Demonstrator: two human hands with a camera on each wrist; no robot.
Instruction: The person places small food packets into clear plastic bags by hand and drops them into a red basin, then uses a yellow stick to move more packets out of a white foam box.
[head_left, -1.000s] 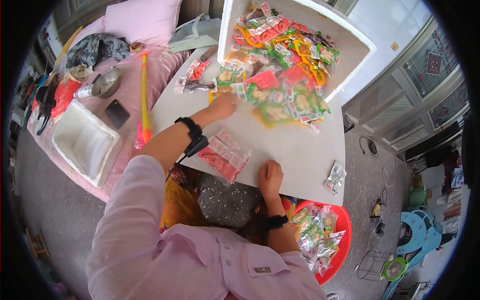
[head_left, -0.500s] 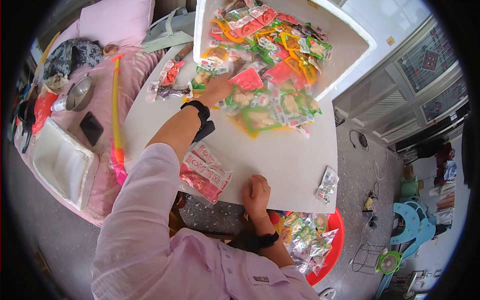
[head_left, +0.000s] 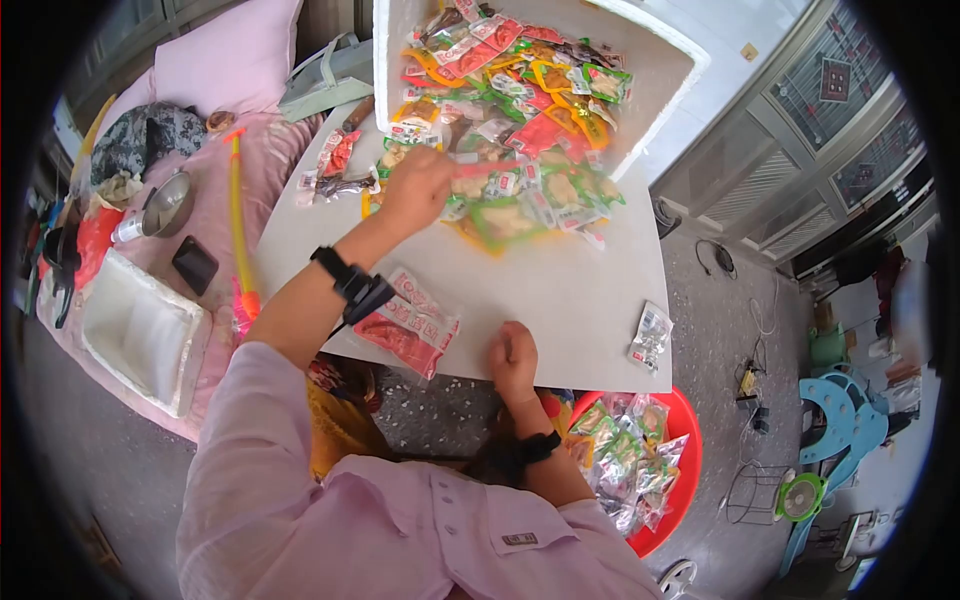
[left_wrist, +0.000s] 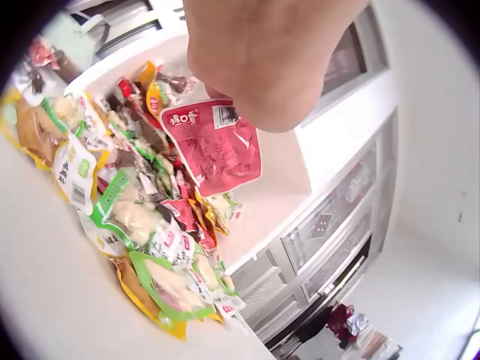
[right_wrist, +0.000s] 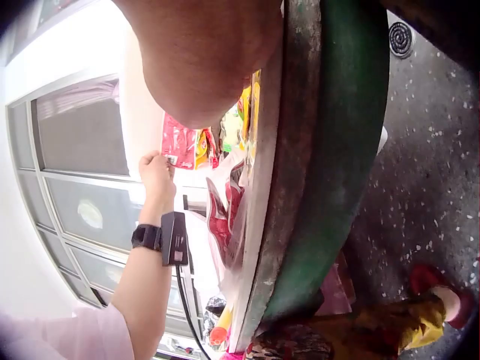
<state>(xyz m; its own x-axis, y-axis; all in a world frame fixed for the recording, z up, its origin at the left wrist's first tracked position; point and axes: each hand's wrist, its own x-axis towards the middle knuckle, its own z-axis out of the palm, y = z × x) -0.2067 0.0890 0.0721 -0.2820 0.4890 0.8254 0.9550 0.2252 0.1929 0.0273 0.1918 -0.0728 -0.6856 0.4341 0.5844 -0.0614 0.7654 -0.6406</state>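
In the head view, my left hand (head_left: 416, 186) is raised over the table (head_left: 590, 320), pinching a red packet by its edge. The left wrist view shows this flat red packet (left_wrist: 217, 150) hanging from my left hand (left_wrist: 262, 60) above the heap of mixed packets (left_wrist: 135, 214). My right hand (head_left: 513, 360) rests at the table's near edge, fingers loosely curled, holding nothing. Between the hands and the near edge lie red-and-white packets (head_left: 410, 330). The heap spills out of a tipped white foam box (head_left: 650, 40).
A red basin (head_left: 688, 500) full of packets stands below the table's near edge. A silver packet (head_left: 651, 335) lies at the table's right. Some packets (head_left: 340, 155) sit at the left. A white foam container (head_left: 145, 335) rests on the pink bed (head_left: 270, 150).
My left hand has risen out of the packets with a red one in its fingers. The right hand stays by the near edge. The view has shifted.
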